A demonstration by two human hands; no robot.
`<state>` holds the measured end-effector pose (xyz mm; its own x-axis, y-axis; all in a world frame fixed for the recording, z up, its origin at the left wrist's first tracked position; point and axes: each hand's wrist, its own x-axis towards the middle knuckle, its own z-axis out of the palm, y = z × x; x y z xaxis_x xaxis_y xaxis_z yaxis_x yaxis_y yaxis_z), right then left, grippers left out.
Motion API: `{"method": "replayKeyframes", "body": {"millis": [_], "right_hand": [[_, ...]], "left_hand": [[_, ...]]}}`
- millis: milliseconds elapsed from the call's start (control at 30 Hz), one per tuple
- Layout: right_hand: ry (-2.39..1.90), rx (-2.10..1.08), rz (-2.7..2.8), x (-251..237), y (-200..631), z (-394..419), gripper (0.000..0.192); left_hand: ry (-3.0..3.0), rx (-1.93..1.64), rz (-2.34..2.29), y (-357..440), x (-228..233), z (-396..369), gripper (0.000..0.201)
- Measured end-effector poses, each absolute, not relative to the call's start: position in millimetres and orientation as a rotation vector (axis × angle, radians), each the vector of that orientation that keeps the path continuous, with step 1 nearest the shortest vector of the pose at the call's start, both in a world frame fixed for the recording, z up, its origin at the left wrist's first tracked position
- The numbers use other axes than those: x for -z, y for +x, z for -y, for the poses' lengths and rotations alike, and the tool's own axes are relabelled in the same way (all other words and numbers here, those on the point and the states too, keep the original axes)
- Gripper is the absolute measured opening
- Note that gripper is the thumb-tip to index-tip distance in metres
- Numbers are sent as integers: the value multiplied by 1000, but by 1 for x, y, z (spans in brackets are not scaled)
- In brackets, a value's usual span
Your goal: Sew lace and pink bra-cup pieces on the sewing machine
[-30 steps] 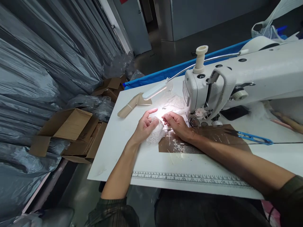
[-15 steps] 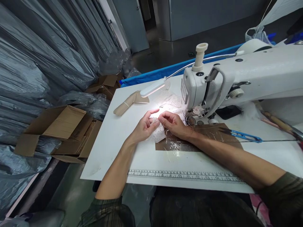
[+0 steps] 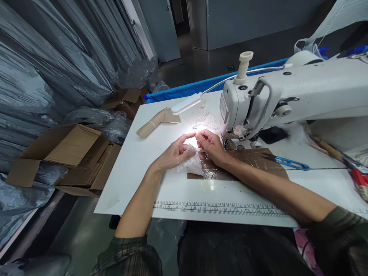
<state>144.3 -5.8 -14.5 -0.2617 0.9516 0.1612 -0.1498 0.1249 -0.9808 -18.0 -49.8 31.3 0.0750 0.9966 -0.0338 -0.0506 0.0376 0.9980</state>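
My left hand (image 3: 176,153) pinches a small piece of white lace (image 3: 193,163) between thumb and fingers, its index finger stretched toward the other hand. Close beside it, my right hand (image 3: 211,145) has thumb and fingertips pressed together just above the lace; what they hold, if anything, is too small to make out. Both hands are in the lamp's light, left of the sewing machine's needle area (image 3: 229,143). More white lace (image 3: 208,120) lies on the table behind them. Under the right wrist is a brown sheet (image 3: 244,157) with shiny tape on it.
The white sewing machine (image 3: 258,96) stands at the right. A clip-on lamp (image 3: 186,103) reaches over the table. Blue thread snips (image 3: 290,162) lie on the brown sheet, a rolled brown paper piece (image 3: 156,122) at the back left. A ruler strip (image 3: 215,209) runs along the front edge.
My right hand has moved slightly up, away from the lace, with its fingertips now near my left index fingertip. More of the lace hangs visible below my left thumb. The view has shifted slightly.
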Motion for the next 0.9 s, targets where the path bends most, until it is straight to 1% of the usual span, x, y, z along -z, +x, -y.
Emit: {"method": "replayKeyframes", "body": {"millis": [100,233,300,433,533,600,667,733,767,900], "right_hand": [[-729,-1569,1350,16,151,6,38],[-583,-1849,1357,18,157,5,39],[-568,-1863,1401,16,157,7,38],[-603,-1765,1455,11,155,11,34],[-593,-1735,1487,10,154,11,36],[-570,-1745,1500,10,154,10,40],[-588,-1724,1499,8,154,12,41],[-651,-1617,1551,2,153,17,39],[-688,-1515,1608,-1,152,20,36],[-788,-870,1860,-5,148,32,15]], "left_hand": [[1187,-881,-1042,-24,-35,45,70],[1191,-856,-968,-30,-34,41,74],[1188,-868,-965,-32,-33,41,74],[1177,-864,-1004,-33,-33,42,77],[1219,-868,-1033,-32,-34,42,76],[1271,-853,-1046,-31,-34,41,70],[1330,-823,-1064,-31,-33,40,55],[1384,-795,-1075,-30,-32,38,39],[1405,-785,-1072,-29,-32,38,35],[1530,-764,-1030,-28,-38,41,35]]}}
